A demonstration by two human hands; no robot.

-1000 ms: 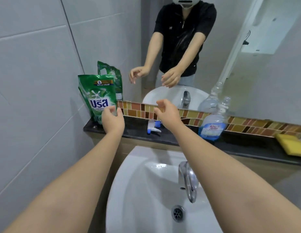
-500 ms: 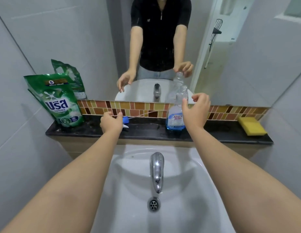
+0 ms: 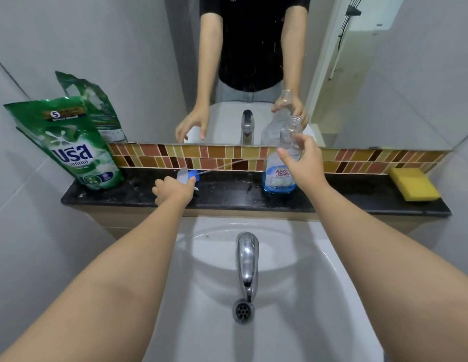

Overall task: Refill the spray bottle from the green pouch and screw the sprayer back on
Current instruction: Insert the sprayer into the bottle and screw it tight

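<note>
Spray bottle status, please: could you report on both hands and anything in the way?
Left hand on sprayer head on ledge. Right hand gripping spray bottle, neck open, little blue liquid. Green pouch untouched, far left. Nothing blocking.

Ledge [image 3: 227,197] clear between pouch [image 3: 71,145] (left) and bottle [image 3: 280,176].

On the ledge [image 3: 253,198] behind my sink [image 3: 293,257]: pouch [image 3: 71,147] far left, sprayer [image 3: 188,176] left of bottle [image 3: 280,168], sponge [image 3: 414,184] far right
</note>
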